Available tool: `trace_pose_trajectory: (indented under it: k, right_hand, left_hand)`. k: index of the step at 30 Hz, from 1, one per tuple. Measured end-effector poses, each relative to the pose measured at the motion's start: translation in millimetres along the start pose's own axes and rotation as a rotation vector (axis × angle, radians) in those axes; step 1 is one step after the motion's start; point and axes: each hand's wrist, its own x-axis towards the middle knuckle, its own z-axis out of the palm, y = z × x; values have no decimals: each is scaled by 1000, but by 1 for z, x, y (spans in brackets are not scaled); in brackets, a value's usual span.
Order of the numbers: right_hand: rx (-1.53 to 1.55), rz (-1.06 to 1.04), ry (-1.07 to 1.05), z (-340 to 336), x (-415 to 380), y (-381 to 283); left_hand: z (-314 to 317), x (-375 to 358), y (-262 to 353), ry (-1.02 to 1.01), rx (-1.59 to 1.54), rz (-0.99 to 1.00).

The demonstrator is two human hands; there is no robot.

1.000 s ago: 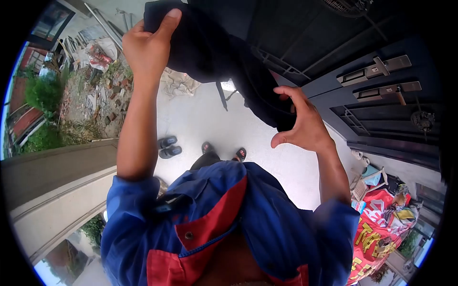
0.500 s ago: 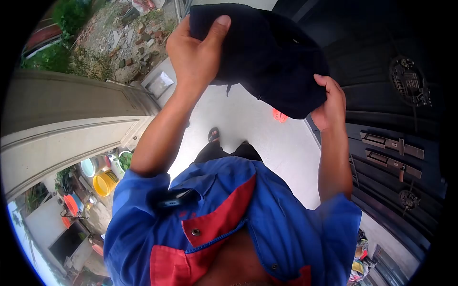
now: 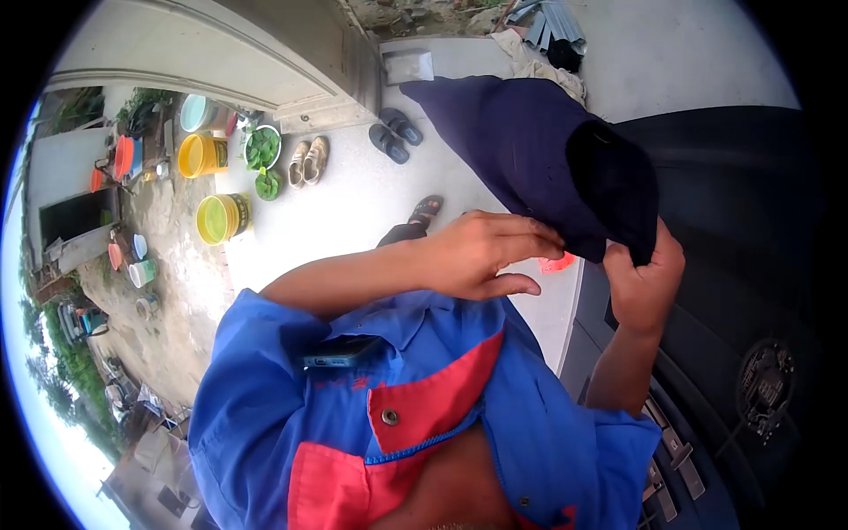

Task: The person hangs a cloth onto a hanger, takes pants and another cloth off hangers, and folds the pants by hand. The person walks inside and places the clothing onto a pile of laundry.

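The right hand (image 3: 645,278) pinches the near edge of the dark cloth (image 3: 530,159) held up over the floor (image 3: 353,212), while the left hand (image 3: 481,256) only touches it with flat fingers, so the cloth could slip down there.

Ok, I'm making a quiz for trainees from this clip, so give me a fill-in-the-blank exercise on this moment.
1. Both hands hold a dark ____ garment.
2. The right hand grips the garment's ____ edge.
3. The left hand touches the garment with its ____.
4. Two ____ buckets stand on the ground.

Missing words: blue; lower; fingertips; yellow
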Motion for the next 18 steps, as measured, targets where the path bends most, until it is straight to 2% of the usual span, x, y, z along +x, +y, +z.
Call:
trace_pose_trajectory:
  k: [2,4,6,7,8,10,11,13,14,15,16,18]
  right_hand:
    - [-28,-286,21,-9,8,-10]
    - [-5,-353,36,-15,19,-22]
    - [276,-567,-139,-20,38,-22]
    - [213,-604,-179,-21,46,-30]
    - [210,-617,-197,-15,50,-44]
    - [14,-505,-8,4,50,-77]
    - [-76,-490,9,9,54,-87]
    - [-139,-546,-17,19,65,-98]
    - [-205,-591,-17,19,71,-101]
    - [-349,-614,-143,7,78,-104]
    - [-355,-616,-160,12,82,-109]
    - [-408,-431,-19,29,88,-126]
  left_hand:
    - [-32,-30,-14,287,337,-96]
    - [-36,-57,-29,398,419,-375]
    - [-24,-75,-53,318,463,-478]
    - [-14,-78,-65,278,459,-469]
    - [-2,-79,-78,292,473,-429]
    - [18,-71,-95,337,359,-303]
    - [26,-63,-96,301,283,-321]
    - [33,-56,-100,290,200,-343]
    - [35,-55,-102,260,18,-325]
    - [35,-58,-104,225,-168,-300]
    - [29,-61,-104,242,-154,-231]
    - [13,-74,-112,231,-227,-219]
